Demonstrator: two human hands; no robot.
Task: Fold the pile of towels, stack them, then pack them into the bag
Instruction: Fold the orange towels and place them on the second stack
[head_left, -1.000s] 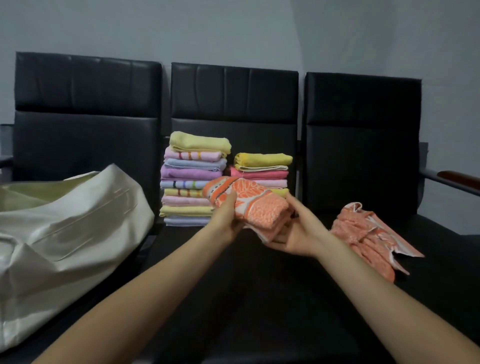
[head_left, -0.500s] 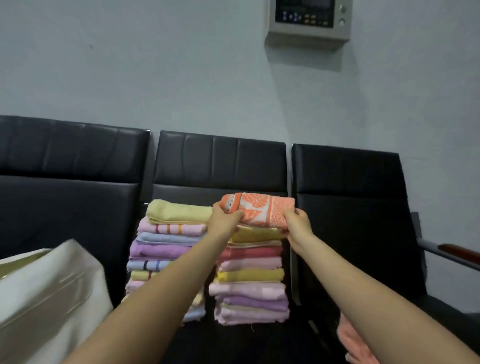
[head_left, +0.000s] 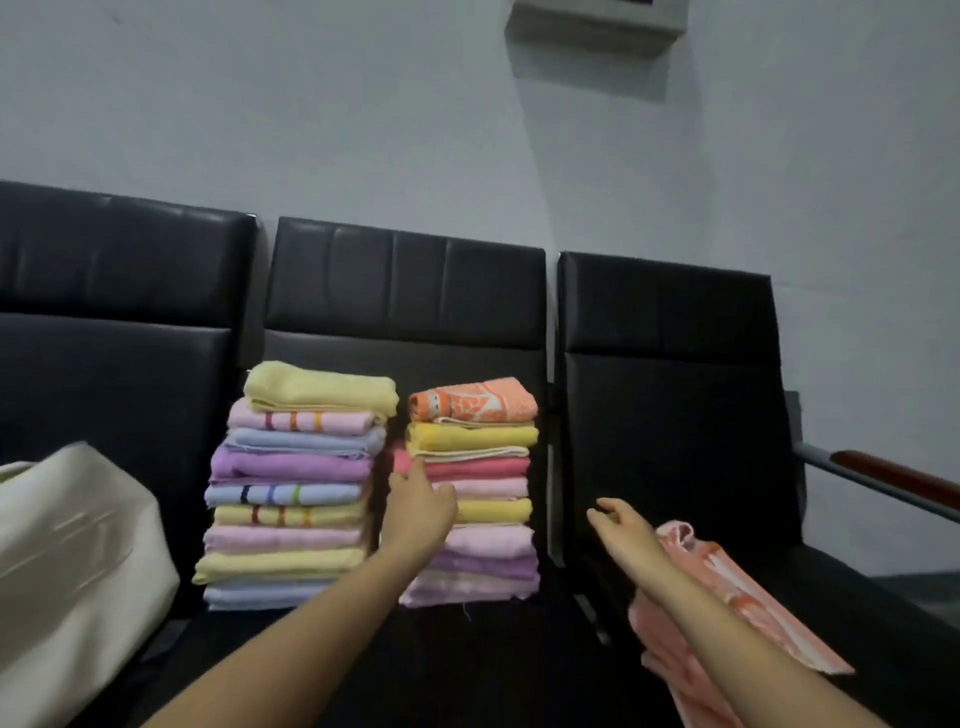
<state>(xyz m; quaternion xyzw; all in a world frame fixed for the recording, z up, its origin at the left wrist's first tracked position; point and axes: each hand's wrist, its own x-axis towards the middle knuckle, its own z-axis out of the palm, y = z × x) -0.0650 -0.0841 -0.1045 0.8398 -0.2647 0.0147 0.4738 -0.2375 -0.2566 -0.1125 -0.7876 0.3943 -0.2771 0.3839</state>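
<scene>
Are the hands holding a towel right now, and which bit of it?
No. Left hand and right hand are empty; the orange towel lies on the stack.

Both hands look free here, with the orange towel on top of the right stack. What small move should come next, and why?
Probably the right hand drops onto the unfolded orange towel lying crumpled on the right seat beside it. That seems to be the only towel in view not folded; the orange folded towel already tops its stack, and both hands hold nothing.
</scene>
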